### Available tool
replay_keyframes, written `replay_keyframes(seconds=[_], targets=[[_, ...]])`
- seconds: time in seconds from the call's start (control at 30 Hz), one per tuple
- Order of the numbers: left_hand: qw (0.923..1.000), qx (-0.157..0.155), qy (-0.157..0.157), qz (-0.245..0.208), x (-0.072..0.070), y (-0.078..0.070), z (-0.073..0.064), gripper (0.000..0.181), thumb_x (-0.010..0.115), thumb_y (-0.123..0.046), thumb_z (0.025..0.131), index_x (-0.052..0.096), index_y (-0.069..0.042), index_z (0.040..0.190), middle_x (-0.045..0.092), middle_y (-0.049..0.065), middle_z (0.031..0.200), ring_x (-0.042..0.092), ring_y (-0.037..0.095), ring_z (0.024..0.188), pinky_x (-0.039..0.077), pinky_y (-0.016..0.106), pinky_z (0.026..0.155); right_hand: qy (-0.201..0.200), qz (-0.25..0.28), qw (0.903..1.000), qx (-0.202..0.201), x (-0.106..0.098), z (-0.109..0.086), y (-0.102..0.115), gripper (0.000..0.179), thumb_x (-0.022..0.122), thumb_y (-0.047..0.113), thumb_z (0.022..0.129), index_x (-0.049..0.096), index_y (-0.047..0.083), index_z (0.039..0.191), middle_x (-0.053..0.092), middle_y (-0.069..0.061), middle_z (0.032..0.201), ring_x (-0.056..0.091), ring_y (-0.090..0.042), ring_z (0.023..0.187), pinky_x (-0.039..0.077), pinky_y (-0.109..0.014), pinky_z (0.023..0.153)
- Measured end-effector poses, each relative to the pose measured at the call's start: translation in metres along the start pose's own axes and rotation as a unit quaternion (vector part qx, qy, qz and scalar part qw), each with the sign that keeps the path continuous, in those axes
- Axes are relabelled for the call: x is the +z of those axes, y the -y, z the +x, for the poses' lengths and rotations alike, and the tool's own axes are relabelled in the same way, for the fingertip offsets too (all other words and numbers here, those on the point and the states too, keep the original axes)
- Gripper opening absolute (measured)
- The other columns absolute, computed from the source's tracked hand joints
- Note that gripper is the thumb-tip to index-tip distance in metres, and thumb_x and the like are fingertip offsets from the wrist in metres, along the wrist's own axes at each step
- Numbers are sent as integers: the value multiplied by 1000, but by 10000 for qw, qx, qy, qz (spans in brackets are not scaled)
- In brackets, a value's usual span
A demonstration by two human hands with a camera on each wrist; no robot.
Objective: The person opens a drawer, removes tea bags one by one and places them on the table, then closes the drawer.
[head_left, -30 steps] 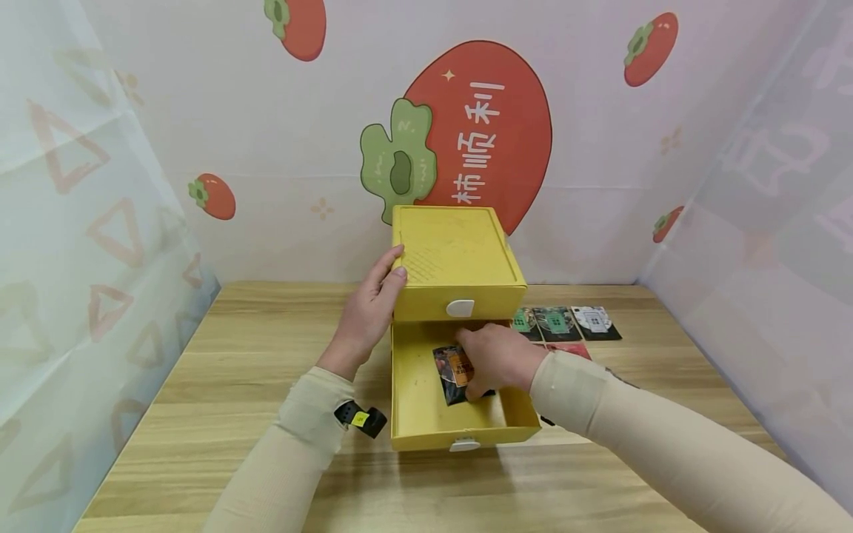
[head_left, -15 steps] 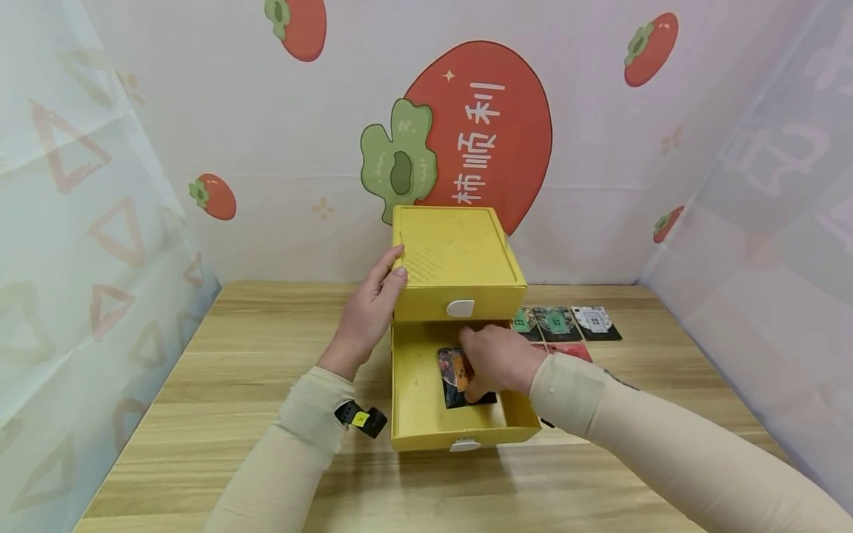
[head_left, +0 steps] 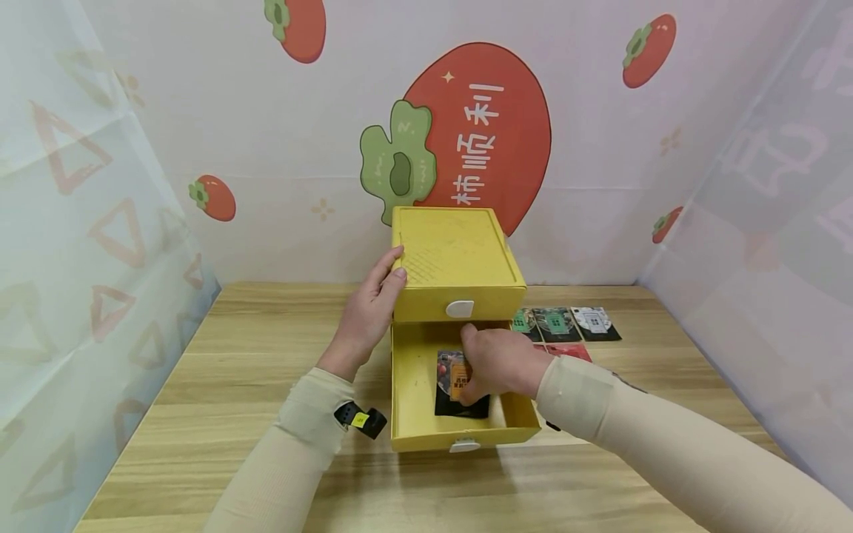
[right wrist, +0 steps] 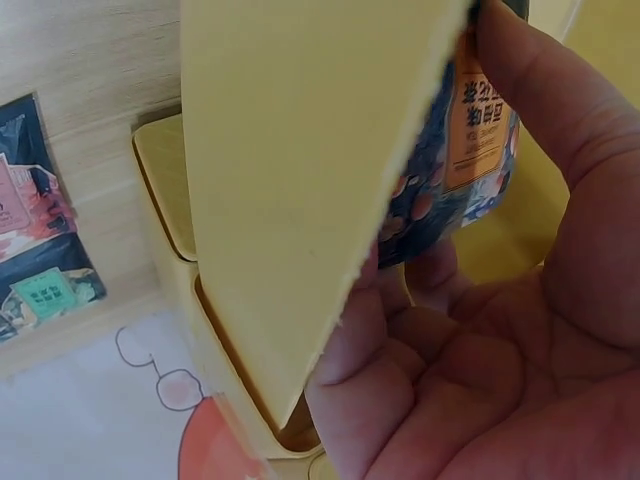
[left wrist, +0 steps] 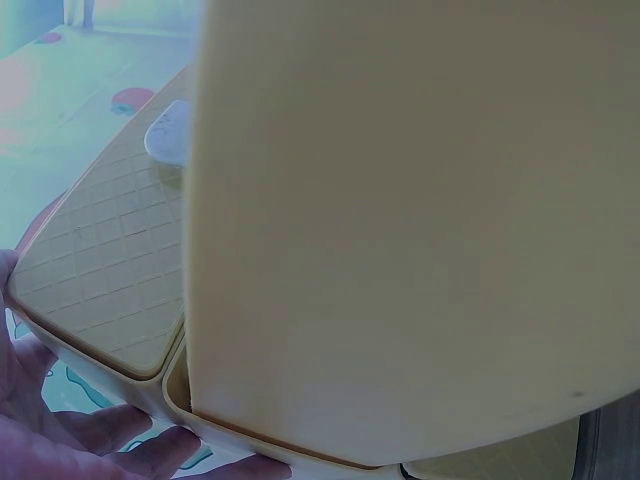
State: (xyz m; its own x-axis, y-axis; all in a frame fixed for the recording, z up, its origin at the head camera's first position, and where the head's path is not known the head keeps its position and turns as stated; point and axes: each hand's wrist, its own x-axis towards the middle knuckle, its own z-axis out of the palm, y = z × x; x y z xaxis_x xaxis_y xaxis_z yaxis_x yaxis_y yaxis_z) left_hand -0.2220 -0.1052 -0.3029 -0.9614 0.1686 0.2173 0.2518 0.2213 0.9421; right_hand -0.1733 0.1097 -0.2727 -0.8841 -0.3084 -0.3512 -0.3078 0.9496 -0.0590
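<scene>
A two-level yellow drawer box (head_left: pixel 453 240) stands on the table, its upper drawer closed and its lower drawer (head_left: pixel 413 392) pulled out. My left hand (head_left: pixel 363 318) rests along the box's left side, thumb and index fingertip at the top edge; the left wrist view has its other fingers against the box. Inside the lower drawer my right hand (head_left: pixel 503 363) pinches a dark tea sachet (head_left: pixel 446 403) with an orange label. In the right wrist view the thumb lies on the sachet (right wrist: pixel 480 140) near its upper end, the fingers curled beneath. The hand covers the sachet's right part.
Right of the box, several more tea sachets lie in rows on the wooden table (head_left: pixel 280 444), among them a white one (head_left: pixel 595 322), a green one (head_left: pixel 556 324) and a red one (head_left: pixel 569 351). Printed cloth walls (head_left: pixel 286 148) close off the back and both sides.
The sachet has turned straighter and slid a little toward the drawer's front, showing more of its label. My right hand has shifted slightly with it. The left hand has stayed put.
</scene>
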Motion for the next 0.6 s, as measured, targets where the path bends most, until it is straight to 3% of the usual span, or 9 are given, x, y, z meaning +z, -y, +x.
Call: replay_keyframes(seconds=[0.33,0.6], targets=[[10000,35,-38,6,0,-1,0,53,42,-52,110,39,-36,161,39,-3,166,36,19,154,33,51,123,350,214,9989,-214,-7,0,-6,45,92,42,76,63,16,99,62,3,82,59,-19,75,50,-37,71],[10000,-12,-47,-30,1,-1,0,53,42,-52,110,39,-36,161,38,-4,166,34,19,154,32,51,124,474,448,9961,-592,-14,-3,-15,34,91,33,77,70,17,98,64,6,83,58,-16,76,51,-34,73]])
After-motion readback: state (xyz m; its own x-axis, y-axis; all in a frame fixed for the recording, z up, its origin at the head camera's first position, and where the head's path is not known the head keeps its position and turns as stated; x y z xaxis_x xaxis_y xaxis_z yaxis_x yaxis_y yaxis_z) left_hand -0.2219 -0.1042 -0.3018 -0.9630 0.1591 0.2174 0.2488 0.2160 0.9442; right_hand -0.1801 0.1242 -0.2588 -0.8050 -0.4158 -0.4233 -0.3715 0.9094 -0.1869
